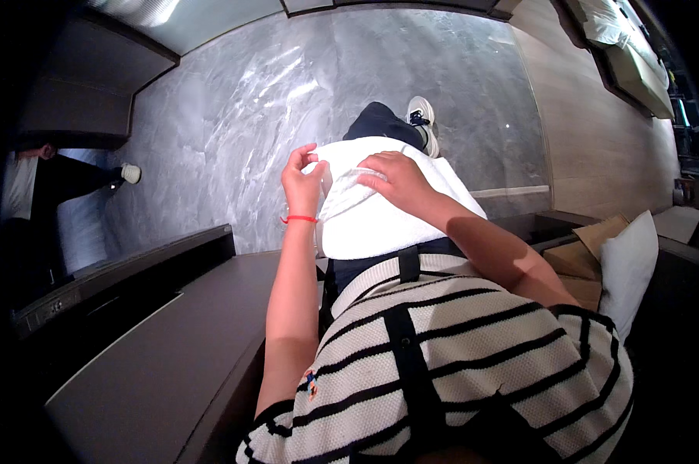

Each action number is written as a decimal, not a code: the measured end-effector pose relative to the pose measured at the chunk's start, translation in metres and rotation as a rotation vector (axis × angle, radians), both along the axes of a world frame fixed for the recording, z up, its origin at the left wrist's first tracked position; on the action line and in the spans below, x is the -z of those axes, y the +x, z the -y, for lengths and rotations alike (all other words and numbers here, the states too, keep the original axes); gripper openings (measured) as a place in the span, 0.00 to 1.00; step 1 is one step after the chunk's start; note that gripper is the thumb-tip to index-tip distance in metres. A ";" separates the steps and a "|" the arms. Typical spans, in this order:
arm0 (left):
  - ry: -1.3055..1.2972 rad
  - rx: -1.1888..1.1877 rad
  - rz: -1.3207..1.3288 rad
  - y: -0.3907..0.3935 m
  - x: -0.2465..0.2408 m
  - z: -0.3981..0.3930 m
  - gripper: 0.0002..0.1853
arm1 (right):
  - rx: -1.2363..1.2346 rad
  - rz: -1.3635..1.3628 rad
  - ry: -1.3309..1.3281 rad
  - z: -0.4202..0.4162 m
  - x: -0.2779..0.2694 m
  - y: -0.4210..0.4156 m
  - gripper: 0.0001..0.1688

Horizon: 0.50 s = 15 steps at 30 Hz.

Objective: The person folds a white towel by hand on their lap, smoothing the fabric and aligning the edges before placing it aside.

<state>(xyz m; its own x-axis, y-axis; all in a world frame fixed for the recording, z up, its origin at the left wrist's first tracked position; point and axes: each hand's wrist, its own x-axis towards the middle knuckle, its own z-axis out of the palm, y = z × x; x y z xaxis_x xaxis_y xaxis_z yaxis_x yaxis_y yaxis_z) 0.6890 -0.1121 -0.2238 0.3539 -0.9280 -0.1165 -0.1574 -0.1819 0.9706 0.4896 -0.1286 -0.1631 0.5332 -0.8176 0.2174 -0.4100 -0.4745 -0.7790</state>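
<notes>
A white cloth (pixel 396 220), apparently a towel, lies across my lap with a raised fold in its upper left part. My right hand (pixel 400 181) rests on it from the right, and the fold's edge runs between thumb and fingers. At the cloth's left edge is my left hand (pixel 304 177), its fingers curled and the thumb held apart from them; nothing shows between them. A red cord (pixel 300 218) circles the left wrist. The underside of the cloth is hidden.
Grey marbled floor (pixel 239 127) spreads beyond my knees. On the left stand a dark bench-like surface (pixel 169 336) and another person's leg and shoe (pixel 131 173). An opened cardboard box (pixel 575 261) and a white cushion (pixel 631 267) are at the right. Upholstered furniture (pixel 639 78) sits farther off.
</notes>
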 end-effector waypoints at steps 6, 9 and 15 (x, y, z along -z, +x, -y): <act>-0.130 0.063 0.080 -0.017 -0.067 -0.013 0.17 | 0.002 0.002 0.000 0.006 -0.008 0.006 0.11; -0.113 0.118 -0.180 -0.019 -0.073 -0.024 0.15 | 0.051 0.044 0.058 0.008 -0.012 0.009 0.11; -0.024 0.231 -0.252 -0.022 -0.080 -0.029 0.18 | 0.071 0.096 0.059 0.010 -0.016 0.010 0.10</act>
<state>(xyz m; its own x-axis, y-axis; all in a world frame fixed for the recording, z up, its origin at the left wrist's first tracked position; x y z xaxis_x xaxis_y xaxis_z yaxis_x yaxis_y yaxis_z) 0.6667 -0.0833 -0.1434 0.0974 -0.9838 -0.1503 0.0540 -0.1456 0.9879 0.4999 -0.1390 -0.1469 0.4526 -0.8654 0.2150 -0.3627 -0.3990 -0.8422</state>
